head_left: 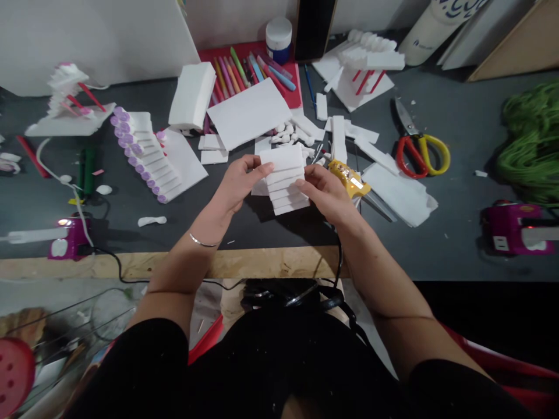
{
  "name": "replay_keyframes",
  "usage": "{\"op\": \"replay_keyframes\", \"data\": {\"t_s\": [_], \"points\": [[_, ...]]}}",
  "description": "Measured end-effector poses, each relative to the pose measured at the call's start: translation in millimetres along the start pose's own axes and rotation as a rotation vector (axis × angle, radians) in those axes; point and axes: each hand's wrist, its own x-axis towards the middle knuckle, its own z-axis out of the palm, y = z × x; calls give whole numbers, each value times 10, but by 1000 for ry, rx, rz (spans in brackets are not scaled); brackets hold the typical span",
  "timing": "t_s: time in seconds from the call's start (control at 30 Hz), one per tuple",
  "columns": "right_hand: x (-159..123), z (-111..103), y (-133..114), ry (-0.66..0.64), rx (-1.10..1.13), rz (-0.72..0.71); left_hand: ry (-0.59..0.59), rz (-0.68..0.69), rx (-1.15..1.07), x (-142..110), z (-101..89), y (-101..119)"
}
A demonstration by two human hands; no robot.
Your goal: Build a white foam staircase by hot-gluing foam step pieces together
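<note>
A small white stepped piece, made of overlapping foam strips like a staircase, is held over the desk between my two hands. My left hand pinches its left edge near the top, thumb on the front face. My right hand grips the right edge, thumb across the lower steps and fingers behind. Just beyond lie small white rolled bits and loose white strips. Beside my right hand is a yellow glue gun, partly hidden. A larger staircase with purple roll ends lies to the left.
Red-and-yellow scissors and green yarn lie right. Finished white models with red posts stand back left and back right. Coloured pens sit behind a white sheet. Purple devices flank the wooden desk edge.
</note>
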Motion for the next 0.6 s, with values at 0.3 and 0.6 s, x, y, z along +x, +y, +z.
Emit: {"op": "replay_keyframes", "data": {"t_s": [0.3, 0.6], "points": [[10, 12, -31, 106, -50, -9, -34, 22, 72, -52, 46, 67], [7, -21, 15, 96, -81, 14, -37, 16, 93, -55, 81, 33]]}}
